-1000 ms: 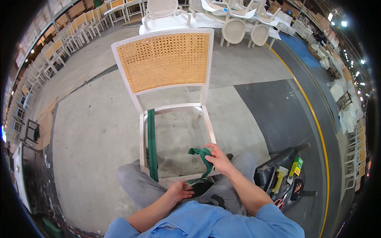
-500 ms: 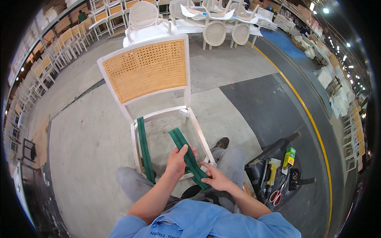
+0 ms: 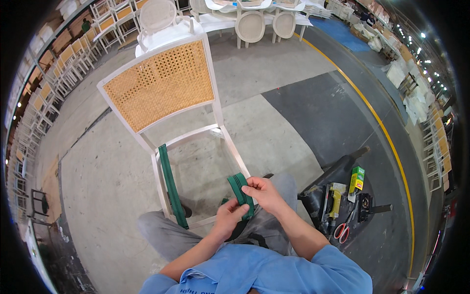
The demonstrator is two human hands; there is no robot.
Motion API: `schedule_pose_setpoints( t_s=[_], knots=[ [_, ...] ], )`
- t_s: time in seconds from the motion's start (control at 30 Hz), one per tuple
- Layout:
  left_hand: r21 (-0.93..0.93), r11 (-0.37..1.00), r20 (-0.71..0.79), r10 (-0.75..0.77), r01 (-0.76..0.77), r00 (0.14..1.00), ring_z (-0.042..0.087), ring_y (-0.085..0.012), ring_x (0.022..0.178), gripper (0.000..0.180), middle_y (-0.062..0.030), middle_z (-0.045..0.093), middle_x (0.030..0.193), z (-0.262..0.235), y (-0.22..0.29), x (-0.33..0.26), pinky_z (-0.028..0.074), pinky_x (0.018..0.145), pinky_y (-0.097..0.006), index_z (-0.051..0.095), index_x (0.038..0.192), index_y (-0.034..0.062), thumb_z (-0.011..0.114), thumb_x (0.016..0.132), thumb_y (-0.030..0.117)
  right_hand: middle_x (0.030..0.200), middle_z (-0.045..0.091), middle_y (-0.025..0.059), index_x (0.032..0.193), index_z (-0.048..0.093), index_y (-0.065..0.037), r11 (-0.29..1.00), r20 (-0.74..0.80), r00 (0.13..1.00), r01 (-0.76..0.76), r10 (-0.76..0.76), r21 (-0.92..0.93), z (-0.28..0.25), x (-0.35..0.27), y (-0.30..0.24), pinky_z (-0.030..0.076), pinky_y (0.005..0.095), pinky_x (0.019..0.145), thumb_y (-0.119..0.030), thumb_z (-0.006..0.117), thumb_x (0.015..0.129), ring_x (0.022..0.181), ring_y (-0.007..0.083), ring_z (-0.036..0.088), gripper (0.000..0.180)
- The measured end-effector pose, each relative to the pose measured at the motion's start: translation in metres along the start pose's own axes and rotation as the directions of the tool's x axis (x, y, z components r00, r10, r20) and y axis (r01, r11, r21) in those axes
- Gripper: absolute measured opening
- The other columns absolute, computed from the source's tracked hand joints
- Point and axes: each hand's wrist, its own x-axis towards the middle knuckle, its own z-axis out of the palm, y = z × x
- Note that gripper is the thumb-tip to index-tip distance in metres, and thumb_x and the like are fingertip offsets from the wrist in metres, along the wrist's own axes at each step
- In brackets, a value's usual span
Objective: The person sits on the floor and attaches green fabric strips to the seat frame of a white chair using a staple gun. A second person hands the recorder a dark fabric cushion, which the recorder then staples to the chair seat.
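Observation:
In front of me stands a white chair frame [image 3: 235,152] with a woven cane back [image 3: 159,83] and an open seat. A green webbing strap [image 3: 169,188] runs front to back along the left side of the seat. Over the front right corner of the seat, both hands grip a second green strap [image 3: 237,184]. My right hand [image 3: 264,193] pinches its right edge between thumb and fingers. Just below, to the left, my left hand [image 3: 230,216] pinches the strap's lower part. The strap's far end sticks up freely past my fingers; its lower end is hidden.
At my right, a dark padded surface [image 3: 313,202] carries red-handled scissors [image 3: 341,232], a yellow-handled tool [image 3: 335,203], a green and yellow box [image 3: 357,180] and a black object [image 3: 364,207]. More white chairs [image 3: 252,27] stand behind and along both sides. A yellow line [image 3: 372,112] curves across the floor.
The held strap has shifted right and down, with a shorter end sticking out. My right hand has moved up along it, and my left hand has dropped to its lower part.

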Motion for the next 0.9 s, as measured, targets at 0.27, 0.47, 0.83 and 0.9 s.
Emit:
schedule_pose_setpoints(
  t_s=[0.27,0.47,0.83,0.9],
  knots=[
    [-0.222,0.972,-0.184,0.039,-0.081,0.982,0.062,-0.0088,0.087,0.016,0.0005,0.068,0.096,-0.017,0.049,0.027,0.049,0.08,-0.028,0.066,0.105,0.0055,0.068,0.102,0.021,0.089,0.07,0.0002,0.104,0.07,-0.001,0.966,0.022,0.994,0.109,-0.107,-0.235,0.009,-0.007,-0.004,0.05,0.0258,0.072,-0.008,0.069,0.097,0.081,0.0073,0.062,0.01],
    [-0.064,0.997,-0.156,0.043,-0.054,0.987,0.061,-0.0091,0.085,0.016,0.0,0.068,0.093,-0.024,0.056,0.033,0.05,0.081,-0.028,0.068,0.099,0.0034,0.069,0.101,0.019,0.093,0.074,0.0077,0.109,0.071,-0.003,0.888,-0.068,0.925,0.336,-0.374,-0.313,0.022,0.008,-0.017,0.054,0.0298,0.077,-0.006,0.071,0.094,0.086,0.0146,0.069,0.015],
    [-0.007,0.998,-0.178,0.058,-0.06,0.982,0.059,-0.0076,0.082,0.01,0.0022,0.065,0.087,-0.031,0.078,0.037,0.047,0.073,-0.026,0.071,0.097,0.0013,0.072,0.096,0.011,0.09,0.07,0.0115,0.102,0.072,-0.005,0.604,0.071,0.829,0.459,-0.554,-0.651,0.028,0.028,-0.022,0.054,0.0389,0.072,-0.009,0.073,0.09,0.083,0.0318,0.068,0.013],
    [0.016,0.984,-0.214,0.176,-0.177,0.961,0.061,-0.0086,0.085,0.009,0.0007,0.066,0.09,-0.025,0.08,0.038,0.049,0.076,-0.027,0.07,0.098,0.0006,0.073,0.094,0.008,0.091,0.069,0.0114,0.101,0.071,-0.005,0.591,0.073,0.828,0.456,-0.557,-0.666,0.028,0.033,-0.022,0.054,0.0392,0.074,-0.008,0.071,0.09,0.085,0.0319,0.067,0.012]
  ],
)
